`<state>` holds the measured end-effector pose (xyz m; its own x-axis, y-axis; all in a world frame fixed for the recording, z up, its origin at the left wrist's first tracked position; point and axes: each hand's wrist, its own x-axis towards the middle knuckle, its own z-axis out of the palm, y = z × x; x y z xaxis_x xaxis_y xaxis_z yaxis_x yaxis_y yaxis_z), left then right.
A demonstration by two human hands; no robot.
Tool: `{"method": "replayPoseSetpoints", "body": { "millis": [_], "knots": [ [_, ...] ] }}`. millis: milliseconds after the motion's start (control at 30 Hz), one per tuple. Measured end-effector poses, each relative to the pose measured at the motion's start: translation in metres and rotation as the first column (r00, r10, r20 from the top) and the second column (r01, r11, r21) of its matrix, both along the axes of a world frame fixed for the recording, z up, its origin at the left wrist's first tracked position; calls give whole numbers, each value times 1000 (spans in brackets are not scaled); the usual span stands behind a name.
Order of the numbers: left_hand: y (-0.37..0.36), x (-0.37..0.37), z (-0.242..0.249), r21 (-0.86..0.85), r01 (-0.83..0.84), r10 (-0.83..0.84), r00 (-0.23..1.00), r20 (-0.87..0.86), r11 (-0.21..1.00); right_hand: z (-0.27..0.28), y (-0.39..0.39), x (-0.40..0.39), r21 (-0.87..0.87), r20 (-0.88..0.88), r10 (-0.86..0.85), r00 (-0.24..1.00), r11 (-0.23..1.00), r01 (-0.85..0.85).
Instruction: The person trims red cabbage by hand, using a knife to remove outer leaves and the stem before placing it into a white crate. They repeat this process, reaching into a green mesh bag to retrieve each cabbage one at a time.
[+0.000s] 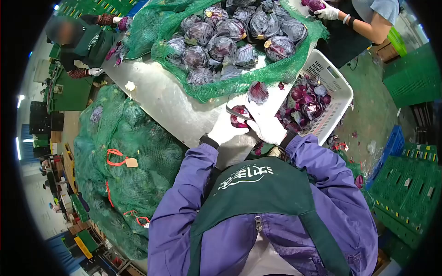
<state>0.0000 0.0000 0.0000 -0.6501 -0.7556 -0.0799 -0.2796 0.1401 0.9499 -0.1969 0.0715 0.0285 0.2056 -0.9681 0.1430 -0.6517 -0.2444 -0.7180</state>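
Both my hands wear white gloves and meet over the metal table (165, 96) near its front edge. My left hand (225, 129) is wrapped round a red cabbage (240, 116). Against the right side of that cabbage is my right hand (268, 129), its fingers closed round a knife (237, 113) whose dark curved blade lies across the cabbage. A loose purple leaf (258, 92) lies just beyond my hands. Farther back, an open green net (202, 93) holds several red cabbages (220, 47).
A white crate (346, 93) of purple leaves stands at the right of the table. Full green net sacks (133, 147) are stacked on the left. One co-worker (92, 41) is at the upper left, another (368, 27) at the upper right. Green crates (405, 188) stand far right.
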Motion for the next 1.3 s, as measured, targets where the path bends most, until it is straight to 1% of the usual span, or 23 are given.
{"method": "replayPoseSetpoints", "body": {
  "millis": [200, 267, 300, 367, 400, 467, 500, 567, 600, 633, 700, 733, 767, 800, 833, 900, 933, 967, 1033, 1100, 1167, 1233, 1300],
  "knots": [
    [-5, -2, 20, 133, -14, 16, 1000, -17, 991, -2, -9, 1, -66, -134, 25, 991, 997, -34],
    [-5, -2, 18, 221, 37, -31, 999, -32, 975, -6, -8, 1, -250, -208, -38, 977, 968, -16],
    [-6, -1, 13, 217, 39, -32, 999, -34, 975, -7, -9, -1, -253, -210, -40, 977, 967, -15],
    [-5, 2, 3, 167, 4, -5, 1000, 4, 986, -9, -12, -5, -1, -47, -2, 999, 1000, 2],
    [-7, 1, 5, 165, 3, -4, 1000, 6, 986, -11, -14, -5, -3, -45, -2, 999, 1000, 2],
    [-9, -1, 8, 165, 101, -70, 980, -188, 981, -18, -16, -4, 50, 260, -143, 955, 990, 135],
    [-9, 0, 11, 165, 100, -69, 980, -187, 981, -36, -22, -9, 242, 410, -212, 887, 963, 119],
    [-6, 2, 21, -104, 170, -179, 980, -86, 980, -43, -28, -23, 279, 217, -251, 943, 942, 186],
    [1, 6, 24, -82, 130, -142, 978, -152, 988, -71, -30, -29, 213, 275, -292, 916, 948, 238],
    [5, 5, 17, 75, 105, -82, 962, -261, 992, -62, -27, -29, 210, 274, -294, 916, 947, 241],
    [12, 20, 9, 16, 105, -98, 968, -233, 994, -37, -12, -23, 564, 453, -493, 743, 804, 189],
    [17, 19, 9, 20, 104, -97, 967, -234, 994, -23, -7, -9, 497, 589, -465, 661, 853, 158],
    [23, 19, 9, 80, -67, 74, 994, -78, 995, -54, -4, -4, 247, 586, -282, 760, 955, 164],
    [27, 19, 12, 109, -242, 233, 968, 88, 964, -54, -3, 0, 255, 527, -272, 805, 954, 155],
    [28, 19, 16, 113, -243, 233, 968, 90, 964, -53, -1, 1, 262, 465, -259, 846, 954, 148],
    [24, 17, 26, 123, -245, 217, 955, 205, 962, -27, 1, -10, 521, 610, -472, 636, 844, 126],
    [23, 20, 23, 116, -224, 200, 962, 186, 968, -12, -4, -16, 720, 513, -709, 483, 662, 208],
    [24, 24, 16, 111, -223, 201, 962, 185, 968, -68, -9, -33, 587, 723, -598, 345, 796, 148],
    [27, 30, -9, 393, -296, 373, 918, -137, 871, -32, -1, -56, 708, 583, -715, 386, 680, 192],
    [31, 22, 11, 627, -287, 552, 786, -277, 724, -21, -2, -66, 700, 704, -705, -89, 667, 256],
    [31, 19, -1, 587, -371, 627, 711, -319, 719, -5, 0, -68, 812, 581, -744, -331, 496, 309],
    [29, 5, 0, 539, -454, 664, 686, -296, 709, -1, 1, -55, 809, 585, -765, -268, 530, 254],
    [29, -6, 1, 212, -567, 606, 750, -266, 796, -19, 4, -29, 695, 657, -745, 113, 657, 292]
  ]
}}
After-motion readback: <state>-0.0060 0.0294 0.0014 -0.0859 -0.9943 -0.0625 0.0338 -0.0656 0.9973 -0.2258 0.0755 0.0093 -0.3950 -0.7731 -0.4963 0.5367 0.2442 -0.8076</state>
